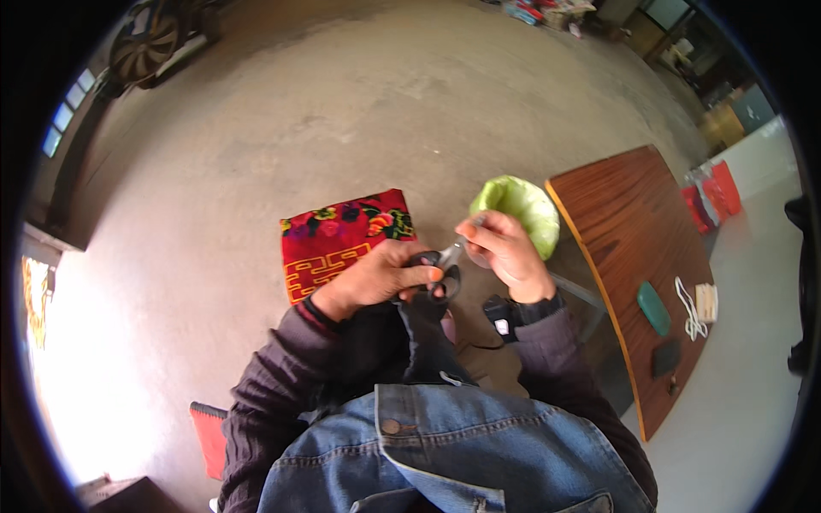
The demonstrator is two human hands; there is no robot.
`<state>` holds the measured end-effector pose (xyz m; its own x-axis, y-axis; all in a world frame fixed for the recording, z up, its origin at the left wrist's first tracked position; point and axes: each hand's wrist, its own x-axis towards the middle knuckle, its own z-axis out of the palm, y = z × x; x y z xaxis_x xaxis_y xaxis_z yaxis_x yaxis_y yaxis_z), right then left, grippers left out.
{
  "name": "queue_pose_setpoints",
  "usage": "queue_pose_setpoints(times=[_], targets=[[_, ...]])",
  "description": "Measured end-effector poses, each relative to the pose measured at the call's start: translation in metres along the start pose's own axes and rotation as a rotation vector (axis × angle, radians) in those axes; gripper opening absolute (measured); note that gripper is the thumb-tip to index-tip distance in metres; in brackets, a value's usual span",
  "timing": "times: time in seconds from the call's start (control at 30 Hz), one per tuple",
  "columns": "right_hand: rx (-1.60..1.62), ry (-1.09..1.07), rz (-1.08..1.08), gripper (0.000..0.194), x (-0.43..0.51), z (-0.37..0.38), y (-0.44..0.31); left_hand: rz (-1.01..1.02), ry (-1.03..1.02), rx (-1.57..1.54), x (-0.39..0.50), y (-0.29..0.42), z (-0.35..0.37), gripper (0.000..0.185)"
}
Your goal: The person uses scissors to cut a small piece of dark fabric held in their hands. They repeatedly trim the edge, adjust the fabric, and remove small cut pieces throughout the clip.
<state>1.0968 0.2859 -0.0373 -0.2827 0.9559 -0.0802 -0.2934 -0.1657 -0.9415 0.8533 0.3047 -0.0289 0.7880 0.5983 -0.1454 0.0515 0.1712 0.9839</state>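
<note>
My left hand (391, 269) grips a pair of scissors (449, 256) by their black handles. The metal blades point up and to the right. At the blade end, the fingers of my right hand (503, 247) are pinched together around the blades; their tips are partly hidden there. Dark cloth (423, 320) lies over my lap just under the scissors. Beyond my left hand is a red fabric piece (321, 247) with printed flowers and a yellow-outlined pattern, partly covered by that hand. A bin with a light green plastic liner (545, 224) stands behind my right hand.
To the right stands a wood-grain table (609, 211) bearing a green case (653, 308), a white cord (687, 311), a pale block (706, 302) and a dark flat object (666, 358). Red bags (721, 192) sit past it. A wheeled machine (144, 51) is at the far left.
</note>
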Motion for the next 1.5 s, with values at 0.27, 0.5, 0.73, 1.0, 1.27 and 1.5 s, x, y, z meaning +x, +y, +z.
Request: queue_pose_setpoints(times=[0.27,0.5,0.73,1.0,1.27,1.5], targets=[[0.016,0.257,0.045,0.014,-0.001,-0.094,0.031,-0.009,-0.022,0.280,0.008,-0.023,0.022,0.022],[-0.161,0.922,-0.004,0.050,0.003,-0.232,0.089,0.061,0.265,0.054,-0.001,-0.024,0.018,0.021],[0.001,0.624,-0.144,0.044,-0.013,-0.124,0.064,0.035,0.484,-0.233,-0.003,-0.024,-0.003,0.021],[-0.736,0.169,-0.507,0.045,-0.010,0.075,0.011,0.130,0.564,-0.026,-0.022,-0.002,0.021,0.027],[-0.024,-0.095,-0.039,0.055,-0.015,0.095,0.013,0.275,0.608,0.817,-0.061,0.012,0.033,0.027],[-0.362,0.322,-0.219,0.011,-0.043,0.076,0.011,0.083,0.491,0.630,-0.128,0.013,0.024,0.023]])
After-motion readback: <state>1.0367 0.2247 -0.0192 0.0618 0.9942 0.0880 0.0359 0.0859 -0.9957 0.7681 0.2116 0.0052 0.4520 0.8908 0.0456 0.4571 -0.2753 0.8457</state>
